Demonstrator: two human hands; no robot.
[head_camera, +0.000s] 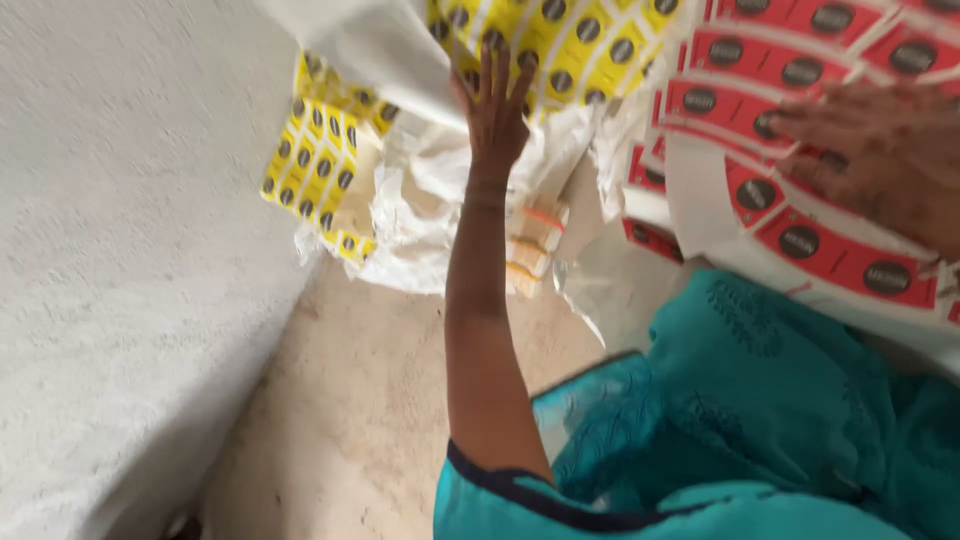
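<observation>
**Risk: label sheets sliding or creasing**

The left hand (495, 105) is reaching to the top centre of the frame, fingers spread flat on the yellow label sheets (575, 40). The right hand (880, 150), blurred at upper right, is pressing open-palmed on the red label sheets (800, 235). Neither hand is gripping, so loose sheets may be slipping onto the crumpled white paper (420, 200) and creasing.

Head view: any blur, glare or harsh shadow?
Head view: motion blur smears the right hand most, resting on the red printed sheets; the left hand, reaching to the yellow printed sheets, is softer-edged but readable. Light is flat and diffuse, no hard shadows; white paper at the top is near blown out.
</observation>
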